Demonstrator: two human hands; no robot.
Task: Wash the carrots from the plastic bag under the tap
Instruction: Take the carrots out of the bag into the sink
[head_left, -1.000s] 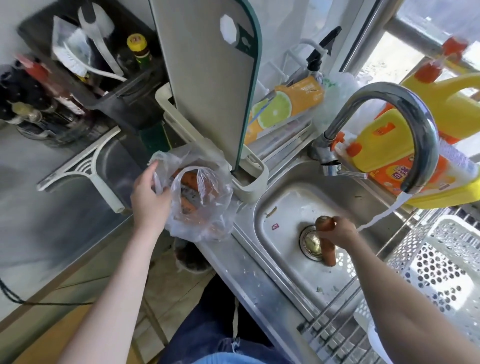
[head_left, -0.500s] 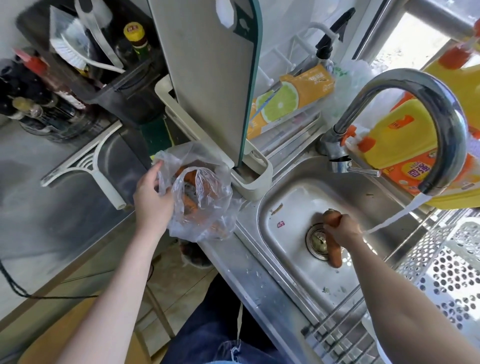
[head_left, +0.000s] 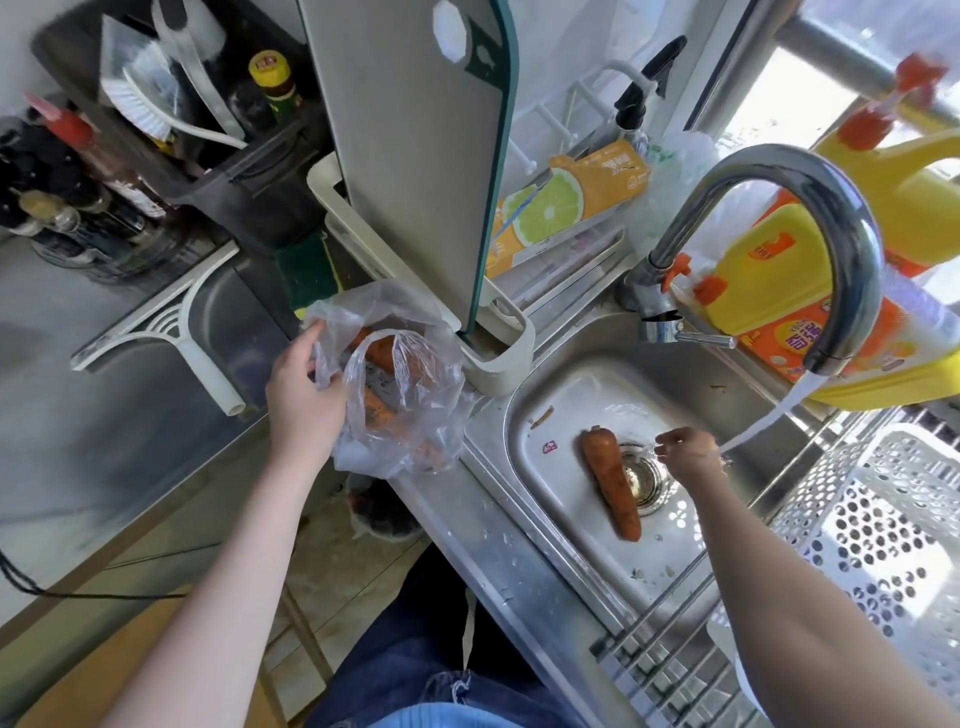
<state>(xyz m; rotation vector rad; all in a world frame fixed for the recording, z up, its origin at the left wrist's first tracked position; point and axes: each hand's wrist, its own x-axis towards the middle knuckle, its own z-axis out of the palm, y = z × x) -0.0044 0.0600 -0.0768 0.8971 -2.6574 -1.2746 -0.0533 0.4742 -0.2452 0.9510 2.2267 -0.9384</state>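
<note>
Sink (head_left: 524, 415) taken as the reference for all positions; tap (head_left: 810, 208) arches over its far right corner and is running, the stream falling toward the right side of the basin.

One carrot (head_left: 610, 480) lies flat on the sink floor just left of the drain (head_left: 641, 475), thick end away from the person, tip toward them; nothing holds it. Right hand (head_left: 688, 452) hovers above the drain just right of this carrot, fingers loosely curled and empty, the water stream passing close behind it.

Plastic bag (head_left: 405, 395) sits on the counter edge immediately left of the sink; further carrots show orange through the film, number not determinable. Left hand (head_left: 304, 389) grips the bag's left rim, thumb and fingers pinching the film so the mouth is held apart.

Handling assessment: the carrot appears rigid and moderately weighty for its size, not fragile; its skin looks earthy and, once wet, is likely slippery; a wrap of the whole hand round the thick upper half should be more secure than a pinch at the tapering tip. The bag is thin, limp and light; it will likely collapse if released, so the rim or a handle loop is the sensible hold; the counter edge position carries a risk of the bag sliding off.
</note>
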